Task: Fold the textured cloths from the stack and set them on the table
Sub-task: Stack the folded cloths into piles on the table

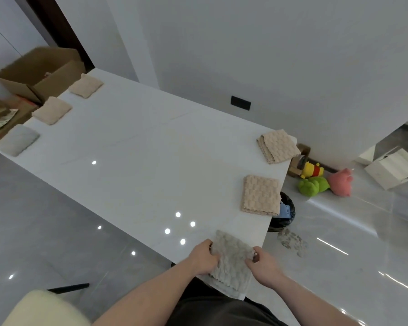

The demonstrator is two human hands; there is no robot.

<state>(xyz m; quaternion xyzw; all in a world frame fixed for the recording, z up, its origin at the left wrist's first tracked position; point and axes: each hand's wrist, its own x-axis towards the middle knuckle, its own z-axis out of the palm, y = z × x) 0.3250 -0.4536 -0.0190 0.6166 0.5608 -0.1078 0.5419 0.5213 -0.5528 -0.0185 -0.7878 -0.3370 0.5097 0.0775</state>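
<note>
Cloth folding well along

Grey cloth (231, 260) at near table (139, 161) corner, pinched by left hand (204, 256) and right hand (264, 267). Five folded cloths already set: three far-left, two right. Remaining stack not visible.

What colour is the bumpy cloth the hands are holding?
The cloth is pale grey with a bumpy texture, seen in the head view.

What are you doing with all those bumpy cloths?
A person is folding them. Both hands, left hand and right hand, grip a grey cloth at the near corner of the white table. Five folded cloths already lie along the table's edges, such as the beige cloth nearby.
</note>
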